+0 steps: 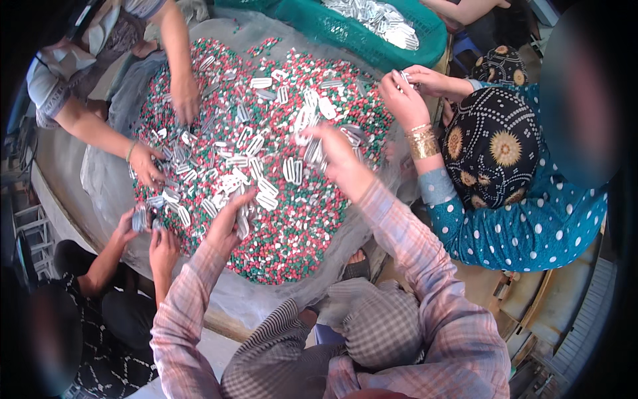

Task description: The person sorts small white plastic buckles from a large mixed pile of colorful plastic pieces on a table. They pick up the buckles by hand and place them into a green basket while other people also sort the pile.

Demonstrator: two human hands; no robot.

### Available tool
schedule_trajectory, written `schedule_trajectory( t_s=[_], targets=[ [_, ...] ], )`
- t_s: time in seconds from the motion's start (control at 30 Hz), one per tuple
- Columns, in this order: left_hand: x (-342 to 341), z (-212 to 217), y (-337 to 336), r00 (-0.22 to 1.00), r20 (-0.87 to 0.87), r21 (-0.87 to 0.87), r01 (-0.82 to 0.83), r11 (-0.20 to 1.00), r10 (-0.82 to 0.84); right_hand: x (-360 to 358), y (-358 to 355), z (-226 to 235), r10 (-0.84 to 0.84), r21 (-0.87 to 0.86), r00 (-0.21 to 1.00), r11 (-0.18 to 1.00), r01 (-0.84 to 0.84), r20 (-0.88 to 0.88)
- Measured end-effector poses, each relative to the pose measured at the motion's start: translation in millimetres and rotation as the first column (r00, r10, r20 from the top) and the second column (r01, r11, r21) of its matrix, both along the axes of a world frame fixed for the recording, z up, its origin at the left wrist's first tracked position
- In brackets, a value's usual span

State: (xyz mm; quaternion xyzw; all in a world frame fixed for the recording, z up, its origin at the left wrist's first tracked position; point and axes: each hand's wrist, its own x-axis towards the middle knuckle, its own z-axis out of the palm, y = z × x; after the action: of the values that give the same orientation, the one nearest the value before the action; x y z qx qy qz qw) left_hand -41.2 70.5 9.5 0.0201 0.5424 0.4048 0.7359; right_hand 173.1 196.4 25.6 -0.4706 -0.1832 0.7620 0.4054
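Reaching left hand (229, 223) and right hand (335, 156), fingers curled around white clips (312, 153).

Heap of small red, green and white plastic beads (292, 226), silvery-white slotted metal clips (266, 189) strewn over it, teal mesh plastic basket (345, 30), pink-and-grey plaid shirt sleeves (412, 266), teal white-dotted dress (531, 226), black headscarf with gold flowers (492, 146), gold bangle (423, 143).

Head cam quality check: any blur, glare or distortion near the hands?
Head view: even daylight, no harsh glare; strong fisheye bend and black vignette at the rim; the right hand is slightly motion-blurred with white clips, the left hand sharper over the bead pile; soft blurred patches at the corners.
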Motion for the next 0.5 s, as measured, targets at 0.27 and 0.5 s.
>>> schedule_trajectory(
  t_s=[0.27, 0.5],
  targets=[
    [135, 94, 290, 0.962, 0.253, 0.456, -0.215, 0.864, 0.105, 103, 251, 83, -0.510, 0.918, 0.832, 0.396, -0.001, 0.221],
    [74, 40, 289, 0.955, -0.211, 0.608, 0.294, 0.738, -0.207, 151, 292, 108, -0.551, 0.691, 0.451, 0.682, -0.241, 0.702]
  ],
)
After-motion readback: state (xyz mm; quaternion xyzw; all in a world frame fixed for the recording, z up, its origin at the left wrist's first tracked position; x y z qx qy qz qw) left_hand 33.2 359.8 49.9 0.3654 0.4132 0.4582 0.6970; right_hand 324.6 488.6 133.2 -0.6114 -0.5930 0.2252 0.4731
